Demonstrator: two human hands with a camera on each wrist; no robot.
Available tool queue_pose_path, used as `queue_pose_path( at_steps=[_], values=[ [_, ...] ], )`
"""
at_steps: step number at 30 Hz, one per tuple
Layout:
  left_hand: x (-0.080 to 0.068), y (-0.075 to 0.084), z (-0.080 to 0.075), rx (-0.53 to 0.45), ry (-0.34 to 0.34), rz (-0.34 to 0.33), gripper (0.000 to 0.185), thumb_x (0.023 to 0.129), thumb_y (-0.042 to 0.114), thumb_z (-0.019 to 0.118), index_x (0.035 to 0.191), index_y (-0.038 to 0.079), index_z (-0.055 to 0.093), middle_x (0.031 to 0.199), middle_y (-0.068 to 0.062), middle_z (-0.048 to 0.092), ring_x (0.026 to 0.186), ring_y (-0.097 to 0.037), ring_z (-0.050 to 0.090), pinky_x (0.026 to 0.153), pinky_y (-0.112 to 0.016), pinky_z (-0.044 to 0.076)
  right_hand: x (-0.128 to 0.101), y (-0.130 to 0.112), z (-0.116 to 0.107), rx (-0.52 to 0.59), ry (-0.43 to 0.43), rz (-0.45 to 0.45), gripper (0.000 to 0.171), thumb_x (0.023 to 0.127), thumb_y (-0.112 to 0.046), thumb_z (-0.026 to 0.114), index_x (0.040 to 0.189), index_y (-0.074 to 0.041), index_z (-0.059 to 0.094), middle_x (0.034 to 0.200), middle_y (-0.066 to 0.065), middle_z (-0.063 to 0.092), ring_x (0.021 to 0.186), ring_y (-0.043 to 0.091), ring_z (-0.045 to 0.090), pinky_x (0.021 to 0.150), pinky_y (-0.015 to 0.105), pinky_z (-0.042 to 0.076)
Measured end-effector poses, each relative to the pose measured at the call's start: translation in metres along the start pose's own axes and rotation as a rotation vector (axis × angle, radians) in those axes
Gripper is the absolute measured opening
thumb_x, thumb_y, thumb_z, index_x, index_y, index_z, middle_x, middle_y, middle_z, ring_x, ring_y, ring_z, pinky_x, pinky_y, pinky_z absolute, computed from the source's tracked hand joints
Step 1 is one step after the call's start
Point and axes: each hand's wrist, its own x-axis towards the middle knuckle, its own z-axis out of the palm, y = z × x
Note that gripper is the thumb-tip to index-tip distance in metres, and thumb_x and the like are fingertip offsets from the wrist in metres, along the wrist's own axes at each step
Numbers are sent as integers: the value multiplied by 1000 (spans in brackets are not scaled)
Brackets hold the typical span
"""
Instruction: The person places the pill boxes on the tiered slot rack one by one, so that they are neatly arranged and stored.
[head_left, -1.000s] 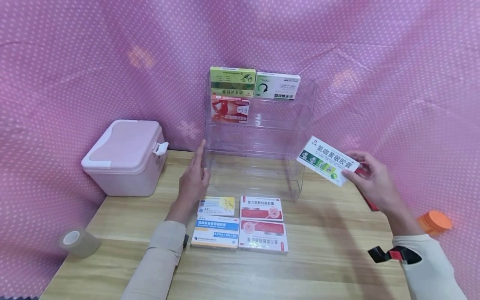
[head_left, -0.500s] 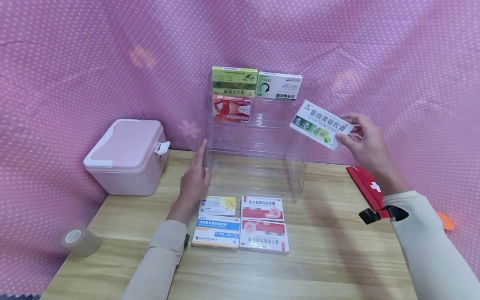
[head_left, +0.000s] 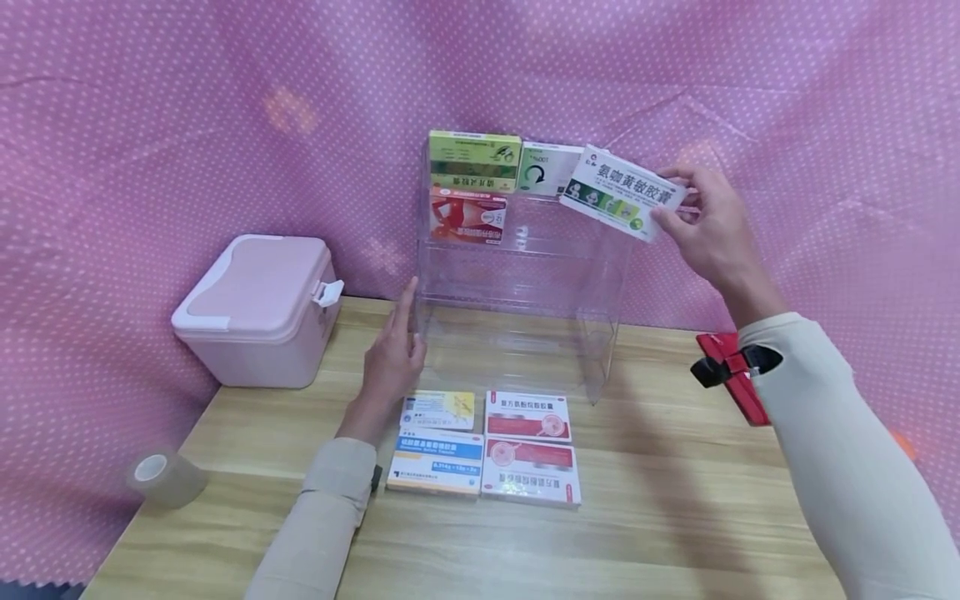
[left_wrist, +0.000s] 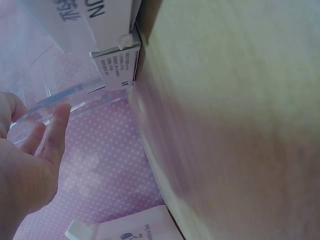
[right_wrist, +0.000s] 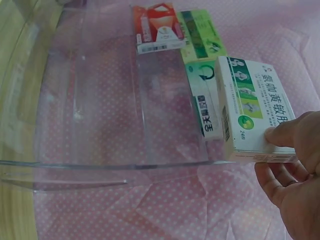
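White medicine box (head_left: 621,192) (tilted), pinched by right hand (head_left: 705,225), top shelf (head_left: 525,179)

Shelf rack (head_left: 517,275): clear glossy plastic. Table (head_left: 675,517): matt wood grain. Backdrop (head_left: 150,125): dotted pink cloth. Medicine box (head_left: 621,193): smooth printed card.

Four boxes (head_left: 483,446) are lying at the rack's (head_left: 525,275) six o'clock, a case (head_left: 255,312) sitting at its nine.

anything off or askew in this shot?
Nothing damaged or spilled. The boxes already in the clear rack stand upside down, print inverted: green box, white box, red box. The right hand holds the white-and-green box tilted by the top tier.
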Motion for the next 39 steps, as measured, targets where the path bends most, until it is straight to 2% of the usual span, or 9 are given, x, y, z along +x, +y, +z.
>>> queue_pose_path(
  at_steps=[7, 13, 17, 22, 28, 33, 36, 39],
  values=[
    [-2, -1, 1, 8, 10, 10, 96, 101, 2, 61, 173, 40, 11, 177, -10, 35, 80, -31, 64, 64, -40, 51, 25, -10, 17, -44, -17, -33, 49, 95, 9, 68, 142, -3, 64, 124, 0, 50, 100, 9, 60, 87, 9, 56],
    [-3, -2, 3, 8, 9, 14, 97, 101, 2, 60, 173, 44, 9, 175, -10, 38, 81, -33, 64, 65, -45, 54, 34, -6, 36, -110, -49, -81, 50, 92, 14, 63, 139, -4, 68, 117, 3, 44, 113, 30, 61, 99, 26, 61],
    [-4, -2, 3, 7, -1, -2, 98, 102, 4, 59, 172, 47, 8, 175, -10, 38, 89, -36, 65, 70, -50, 56, 35, -1, 46, -135, -44, -102, 50, 91, 14, 62, 138, -4, 68, 110, 2, 40, 112, 28, 59, 100, 36, 62],
    [-2, -3, 3, 15, -8, -15, 98, 102, 3, 60, 172, 47, 7, 175, -10, 38, 93, -38, 66, 72, -53, 57, 35, -2, 51, -130, -57, -139, 50, 93, 14, 63, 139, -5, 68, 113, 7, 43, 113, 33, 60, 104, 49, 60],
    [-2, -4, 4, 20, 5, -3, 98, 101, 2, 60, 172, 46, 8, 175, -10, 37, 88, -36, 64, 70, -49, 55, 36, -4, 57, -148, -126, -143, 50, 96, 11, 63, 141, -9, 68, 120, 15, 45, 113, 37, 62, 103, 51, 58],
    [-2, -5, 5, 13, 9, 2, 100, 101, 1, 61, 172, 46, 8, 176, -10, 36, 86, -35, 63, 67, -46, 53, 34, 2, 75, -204, -203, -84, 50, 99, 5, 61, 146, -11, 65, 133, 20, 44, 119, 36, 57, 103, 50, 56],
    [-1, -5, 6, 12, 13, 0, 99, 101, 2, 60, 172, 48, 8, 176, -9, 36, 85, -34, 63, 65, -44, 52, 32, 6, 86, -198, -208, -50, 49, 99, 6, 59, 146, -10, 65, 139, 21, 40, 122, 35, 52, 102, 48, 53],
    [1, -4, 5, 16, 20, 3, 99, 101, 2, 59, 172, 48, 8, 177, -9, 35, 81, -32, 62, 64, -41, 51, 30, 7, 93, -207, -182, -49, 53, 97, 8, 58, 147, -10, 65, 137, 18, 38, 124, 32, 48, 100, 45, 51]
  ],
)
